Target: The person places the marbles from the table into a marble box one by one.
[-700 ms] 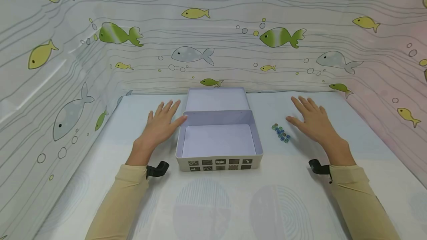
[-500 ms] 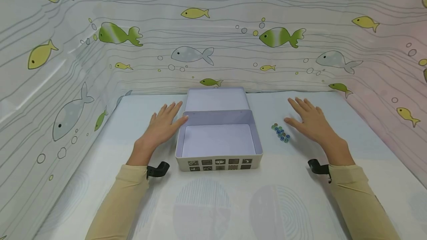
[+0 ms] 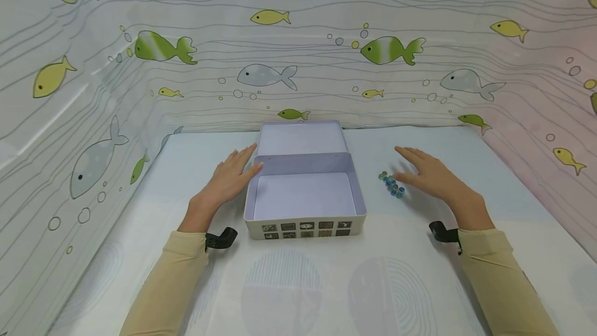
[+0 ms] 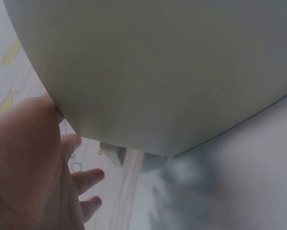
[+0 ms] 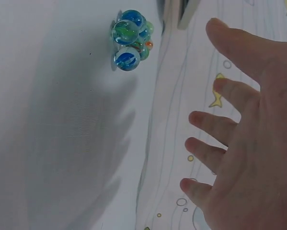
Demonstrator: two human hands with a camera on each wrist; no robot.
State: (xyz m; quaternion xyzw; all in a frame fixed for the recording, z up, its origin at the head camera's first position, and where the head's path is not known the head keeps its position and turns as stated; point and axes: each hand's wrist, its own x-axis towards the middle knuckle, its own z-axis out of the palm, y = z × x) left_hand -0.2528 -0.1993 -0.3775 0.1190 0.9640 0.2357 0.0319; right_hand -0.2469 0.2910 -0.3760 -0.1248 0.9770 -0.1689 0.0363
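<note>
A shallow rectangular tin box [image 3: 305, 196] stands mid-table with its hinged lid [image 3: 300, 138] tipped back; its inside is bare. My left hand [image 3: 228, 178] is at the box's left side, fingers extended, thumb by the left rim; whether it touches cannot be told. In the left wrist view the box's wall [image 4: 148, 76] fills most of the picture beside that hand. Right of the box lies a small cluster of glass marbles [image 3: 392, 184], blue and green. Over the table just right of them my right hand [image 3: 431, 175] is held with fingers straight, holding nothing; the right wrist view shows a gap between hand and marbles [image 5: 126, 58].
A pale cloth [image 3: 298, 284] with printed circles covers the table. Behind it and at both sides rise sheets [image 3: 326, 77] printed with fish. A black wrist camera [image 3: 221, 238] sits on the left sleeve, another black wrist camera [image 3: 443, 233] on the right.
My right hand has moved left and slightly nearer, towards the marbles, and has turned somewhat edge-on. The left hand has shifted slightly right and also turned. The box and marbles have stayed in place.
</note>
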